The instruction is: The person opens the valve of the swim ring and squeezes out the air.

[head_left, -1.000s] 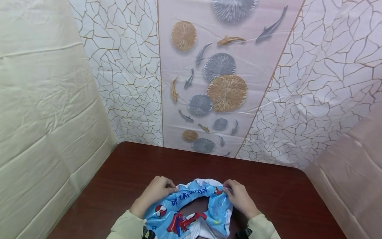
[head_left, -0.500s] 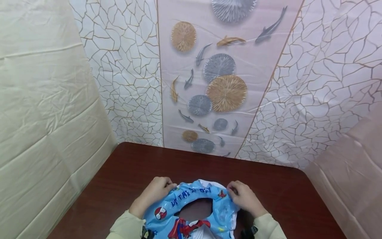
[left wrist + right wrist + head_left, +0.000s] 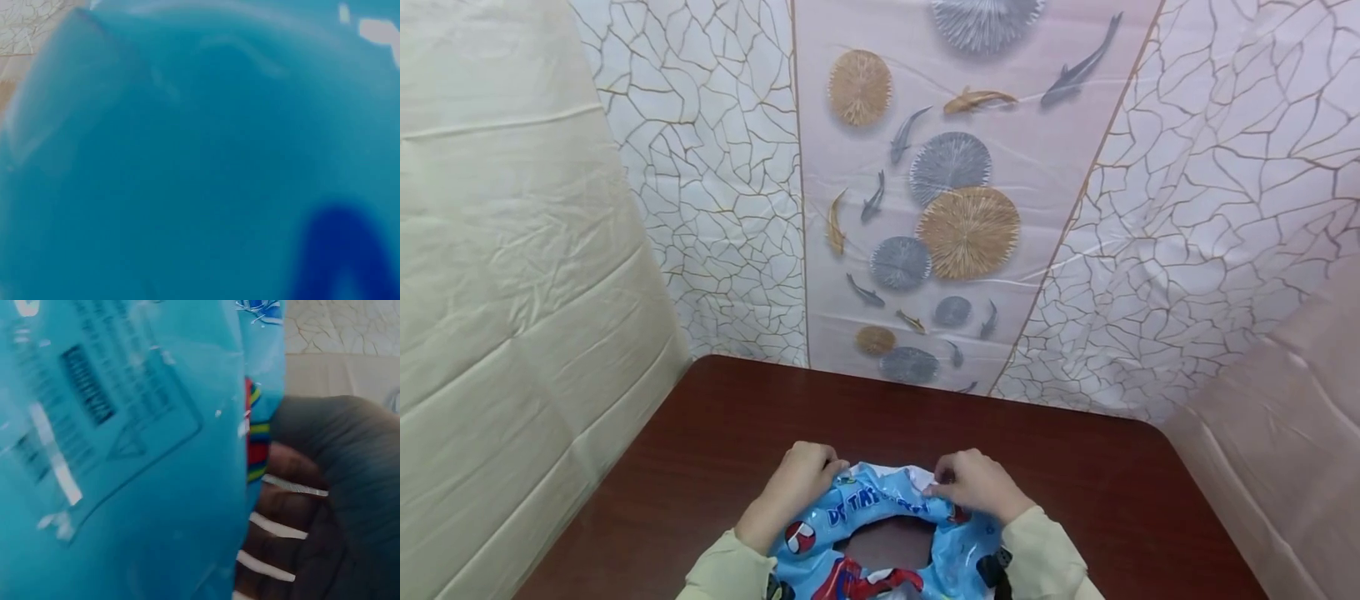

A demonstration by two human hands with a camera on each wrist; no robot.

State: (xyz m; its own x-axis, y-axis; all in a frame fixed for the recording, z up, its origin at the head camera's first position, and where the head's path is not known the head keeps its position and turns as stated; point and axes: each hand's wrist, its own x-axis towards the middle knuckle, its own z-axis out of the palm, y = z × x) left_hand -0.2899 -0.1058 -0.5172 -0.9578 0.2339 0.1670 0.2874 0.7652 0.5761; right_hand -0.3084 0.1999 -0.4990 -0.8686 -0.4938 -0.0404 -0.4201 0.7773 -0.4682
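A soft, wrinkled swim ring [image 3: 891, 482], light blue with red cartoon figures, blue lettering and a white underside, lies at the table's near edge in the head view. My left hand [image 3: 797, 483] pinches its far left rim between thumb and fingers. At the far rim, right of the lettering, my right hand [image 3: 981, 482] grips the film with thumb and index finger. Blurred blue film [image 3: 187, 156] fills the left wrist view and hides that hand. In the right wrist view, printed film [image 3: 156, 506] stands beside my right hand [image 3: 337, 469]. The ring's near part is cut off.
A dark red-brown table [image 3: 737, 408] with rounded far corners lies beneath. Behind it hangs a patterned cloth [image 3: 730, 208] with fish and round motifs. Pale cloth walls [image 3: 512, 292] flank both sides. Dark wrist devices [image 3: 994, 568] sit at the cuffs.
My right hand first shifts slightly right, then moves left along the far rim. The ring shifts and its central opening widens. My left hand stays nearly in place.
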